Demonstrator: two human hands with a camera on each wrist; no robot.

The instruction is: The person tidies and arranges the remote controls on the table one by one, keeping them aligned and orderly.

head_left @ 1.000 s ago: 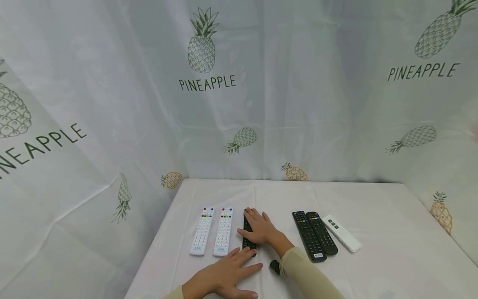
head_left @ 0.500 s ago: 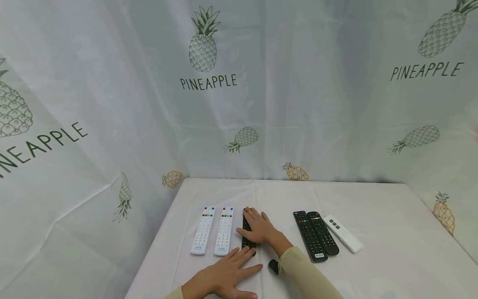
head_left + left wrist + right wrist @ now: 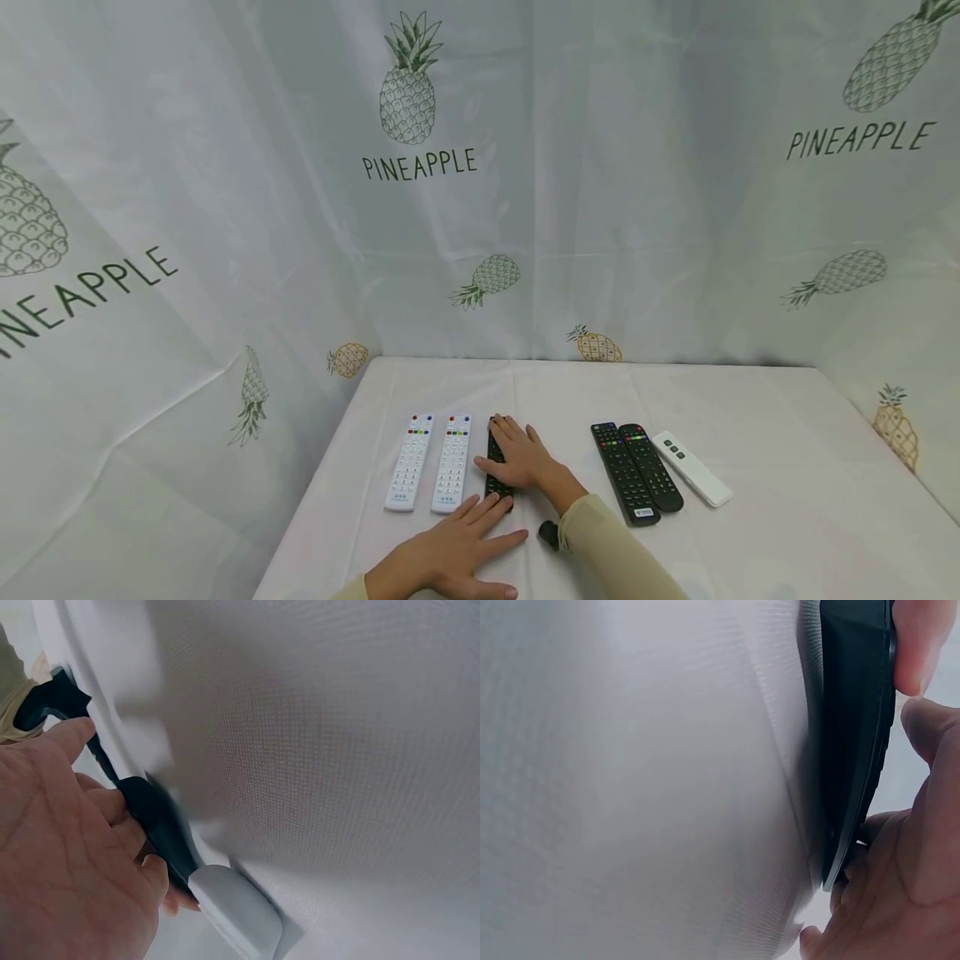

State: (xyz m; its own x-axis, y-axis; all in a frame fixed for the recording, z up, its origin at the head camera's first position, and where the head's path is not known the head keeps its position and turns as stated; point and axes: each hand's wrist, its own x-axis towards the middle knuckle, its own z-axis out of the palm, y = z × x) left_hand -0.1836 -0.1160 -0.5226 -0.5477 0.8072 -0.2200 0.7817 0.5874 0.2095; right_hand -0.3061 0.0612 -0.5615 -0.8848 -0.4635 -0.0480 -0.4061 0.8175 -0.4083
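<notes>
In the head view a black remote control [image 3: 494,449] lies on the white-covered table, partly hidden by both hands. My right hand [image 3: 521,458] rests across its upper part, fingers stretched towards the far end and thumb by the left side. At the near end, the fingertips of my left hand [image 3: 457,554] touch it, with the fingers straight and spread. The left wrist view shows my left palm [image 3: 71,847] beside the black remote's end and a white remote [image 3: 236,911]. From the right wrist, the remote's thick side [image 3: 855,727] appears, fingers over its top.
Left of the hands lie two white remotes [image 3: 408,462] [image 3: 451,463], side by side. Farther right are two black remotes [image 3: 625,475] [image 3: 651,468] and a slim white remote [image 3: 692,468]. A small black object [image 3: 550,534] sits by the right sleeve. A pineapple-print curtain [image 3: 637,208] hangs behind the table.
Both hands keep their places on the black remote. The head view has shifted very slightly, and the remotes lie as before.
</notes>
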